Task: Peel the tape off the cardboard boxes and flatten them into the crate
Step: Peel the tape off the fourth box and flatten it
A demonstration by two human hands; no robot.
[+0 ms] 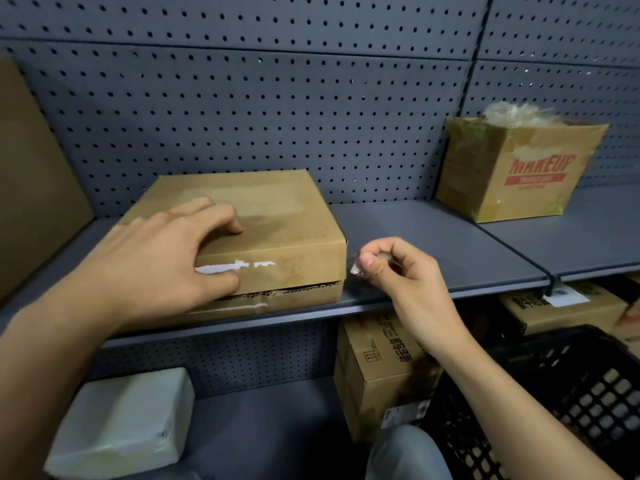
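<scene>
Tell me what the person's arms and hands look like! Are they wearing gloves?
No gloves! The left hand and the right hand are both bare, with short, plain nails and no rings. The forearms are bare too: no sleeves, watch or bracelets show anywhere in the picture.

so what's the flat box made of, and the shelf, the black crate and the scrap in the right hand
The flat box: matte brown corrugated cardboard; fluting shows along its front gap. The shelf: probably painted sheet metal, smooth grey-blue with a folded lip. The black crate: likely moulded plastic, lattice walls. The scrap pinched by the right hand: seemingly clear glossy tape film.
</scene>
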